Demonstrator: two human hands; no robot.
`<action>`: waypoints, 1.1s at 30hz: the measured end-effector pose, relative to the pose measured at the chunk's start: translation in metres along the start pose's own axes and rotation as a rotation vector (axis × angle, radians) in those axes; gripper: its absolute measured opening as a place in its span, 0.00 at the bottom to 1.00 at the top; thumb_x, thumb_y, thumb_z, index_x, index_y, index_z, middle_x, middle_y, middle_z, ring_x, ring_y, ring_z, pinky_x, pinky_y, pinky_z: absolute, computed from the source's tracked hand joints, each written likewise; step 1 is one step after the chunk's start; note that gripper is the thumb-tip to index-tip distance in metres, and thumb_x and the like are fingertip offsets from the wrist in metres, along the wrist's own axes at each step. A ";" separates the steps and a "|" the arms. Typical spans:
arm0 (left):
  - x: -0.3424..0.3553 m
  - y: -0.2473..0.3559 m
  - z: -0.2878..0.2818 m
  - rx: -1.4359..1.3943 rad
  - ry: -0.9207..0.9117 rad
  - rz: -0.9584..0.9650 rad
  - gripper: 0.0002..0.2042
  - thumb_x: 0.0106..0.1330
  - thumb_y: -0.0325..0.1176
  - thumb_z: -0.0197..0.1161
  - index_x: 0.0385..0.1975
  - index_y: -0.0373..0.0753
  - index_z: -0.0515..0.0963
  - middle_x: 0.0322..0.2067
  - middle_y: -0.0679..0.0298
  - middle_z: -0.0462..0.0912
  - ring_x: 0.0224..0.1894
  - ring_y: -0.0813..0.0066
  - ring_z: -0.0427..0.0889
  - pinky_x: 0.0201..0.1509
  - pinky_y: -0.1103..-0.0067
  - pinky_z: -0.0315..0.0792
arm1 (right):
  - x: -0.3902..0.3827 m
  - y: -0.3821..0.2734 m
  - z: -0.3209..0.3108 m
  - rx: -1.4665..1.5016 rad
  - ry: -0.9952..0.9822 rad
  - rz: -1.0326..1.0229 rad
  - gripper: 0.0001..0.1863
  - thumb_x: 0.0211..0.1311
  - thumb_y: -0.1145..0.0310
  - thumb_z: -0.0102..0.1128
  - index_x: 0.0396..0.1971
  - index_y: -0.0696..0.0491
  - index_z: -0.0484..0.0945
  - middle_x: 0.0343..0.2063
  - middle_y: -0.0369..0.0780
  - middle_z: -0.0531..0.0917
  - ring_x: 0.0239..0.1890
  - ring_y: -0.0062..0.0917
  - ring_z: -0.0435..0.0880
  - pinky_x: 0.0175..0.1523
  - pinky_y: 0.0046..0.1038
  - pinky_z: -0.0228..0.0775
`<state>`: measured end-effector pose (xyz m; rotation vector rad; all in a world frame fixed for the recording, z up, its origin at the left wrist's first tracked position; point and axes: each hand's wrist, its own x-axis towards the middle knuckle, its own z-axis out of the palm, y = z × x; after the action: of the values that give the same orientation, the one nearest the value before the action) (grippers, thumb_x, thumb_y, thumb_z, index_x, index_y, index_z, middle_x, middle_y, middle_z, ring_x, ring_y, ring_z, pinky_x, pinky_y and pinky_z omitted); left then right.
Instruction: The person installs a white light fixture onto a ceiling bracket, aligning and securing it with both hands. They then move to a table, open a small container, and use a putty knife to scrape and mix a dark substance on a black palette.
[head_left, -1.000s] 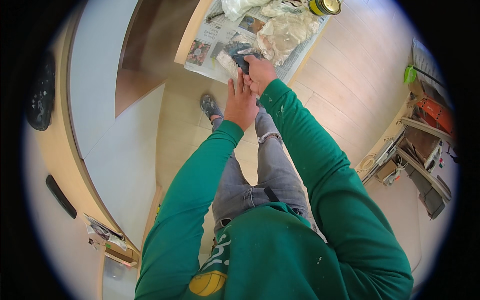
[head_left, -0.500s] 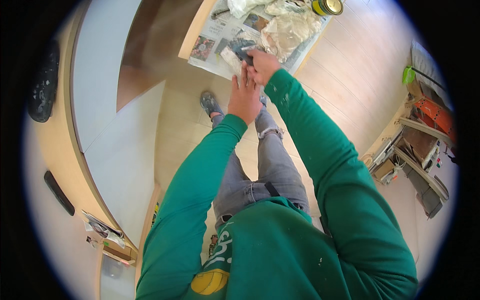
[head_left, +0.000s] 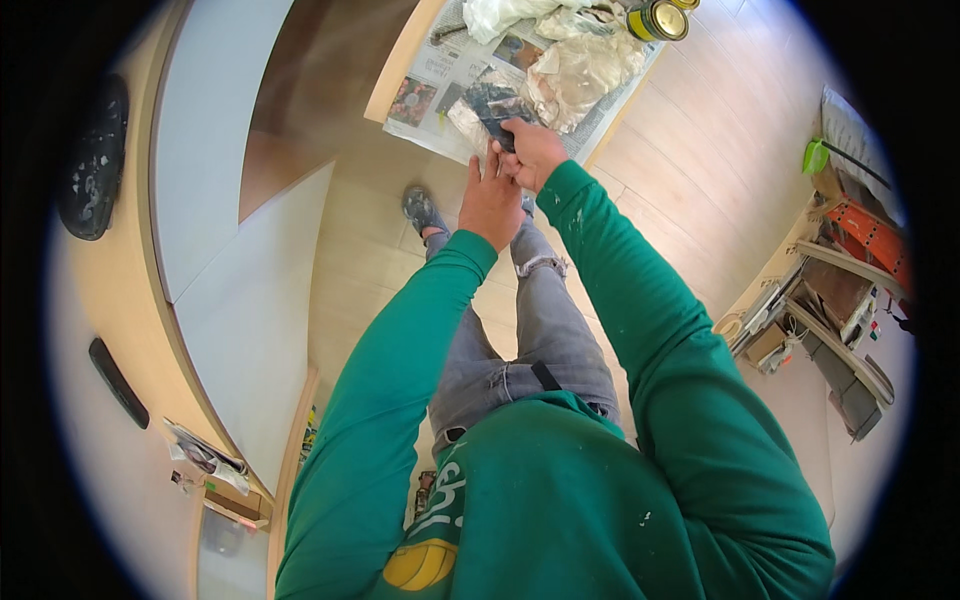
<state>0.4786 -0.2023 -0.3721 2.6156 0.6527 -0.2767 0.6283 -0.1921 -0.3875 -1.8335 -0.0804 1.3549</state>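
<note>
Out in front of me, over the near edge of a newspaper-covered table [head_left: 440, 70], both hands come close together. My right hand [head_left: 538, 158] is closed around a dark, flat, blackish object [head_left: 497, 112], thumb on top; its exact kind is too small to tell. Just left of it, my left hand [head_left: 490, 208] has its fingers stretched forward, tips by the near end of the dark object and the right fingers. Whether they touch it I cannot tell. A whitish crumpled scrap [head_left: 467, 122] lies beside the object, and crumpled off-white plastic sheeting [head_left: 580, 80] is beyond my right hand.
Two tins [head_left: 657, 20] stand at the table's far right corner. On the left runs a pale panel [head_left: 255, 300] with a wooden edge. An orange item [head_left: 868, 235] and stacked boards [head_left: 835, 350] lie to the right. My shoe [head_left: 422, 210] is on the tiled floor.
The right hand has drawn slightly nearer to me and to the right with the dark object, showing more of it. The left hand has barely moved, and its fingers remain stretched.
</note>
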 end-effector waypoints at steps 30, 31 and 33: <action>0.000 0.005 -0.023 0.016 -0.068 -0.005 0.36 0.60 0.36 0.64 0.70 0.33 0.65 0.74 0.47 0.56 0.77 0.44 0.53 0.72 0.50 0.60 | 0.015 -0.030 0.015 0.899 0.110 0.356 0.11 0.73 0.66 0.52 0.38 0.60 0.71 0.23 0.48 0.78 0.15 0.27 0.68 0.17 0.31 0.59; 0.003 0.002 -0.021 0.002 -0.067 -0.002 0.37 0.60 0.36 0.64 0.71 0.34 0.63 0.75 0.46 0.54 0.77 0.44 0.52 0.72 0.50 0.60 | 0.016 -0.029 0.015 0.903 0.119 0.371 0.11 0.72 0.66 0.53 0.38 0.60 0.71 0.22 0.47 0.77 0.14 0.27 0.67 0.17 0.31 0.58; 0.008 0.001 -0.016 -0.023 -0.035 0.007 0.39 0.60 0.36 0.64 0.73 0.34 0.61 0.76 0.46 0.50 0.78 0.44 0.51 0.72 0.50 0.60 | 0.004 0.002 0.010 0.897 0.120 0.428 0.11 0.71 0.66 0.55 0.37 0.60 0.71 0.20 0.45 0.75 0.14 0.27 0.66 0.17 0.31 0.58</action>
<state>0.4875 -0.1929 -0.3599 2.5847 0.6311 -0.3100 0.6207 -0.1861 -0.3926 -1.1713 0.8867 1.2460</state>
